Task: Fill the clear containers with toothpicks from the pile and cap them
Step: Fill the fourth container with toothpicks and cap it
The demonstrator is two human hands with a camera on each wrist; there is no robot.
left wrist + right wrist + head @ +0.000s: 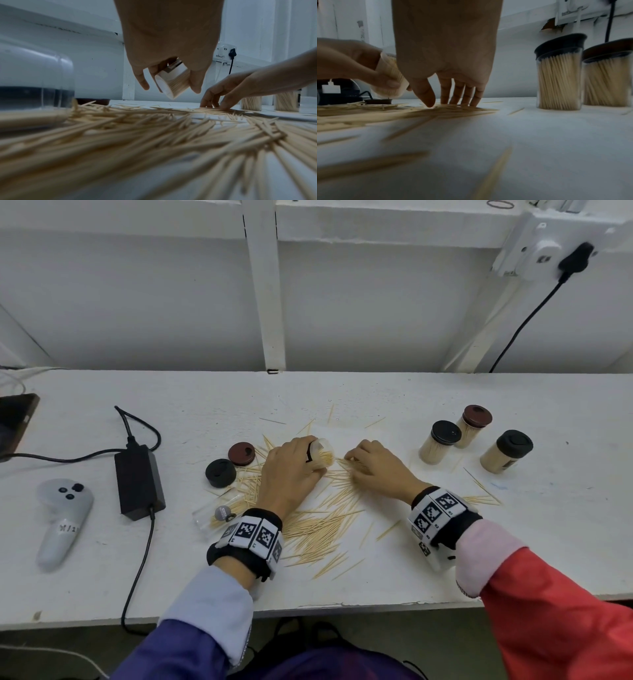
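Observation:
My left hand (301,463) grips a clear container (322,455) (171,83) half full of toothpicks, held tilted just above the table. The toothpick pile (325,518) (154,135) spreads below and toward me. My right hand (366,465) (440,104) presses its fingertips and thumb down on the far end of the pile, right of the held container. A second clear container (219,510) lies on its side at the pile's left. A dark red cap (241,453) and a black cap (221,472) lie loose beside it. Three capped, filled containers (440,441) (559,75) stand at the right.
A black power adapter (138,482) with its cable and a white handheld controller (61,518) lie on the left of the white table (411,577). A dark device (15,422) sits at the far left edge. A plug and cable (575,261) hang on the back wall.

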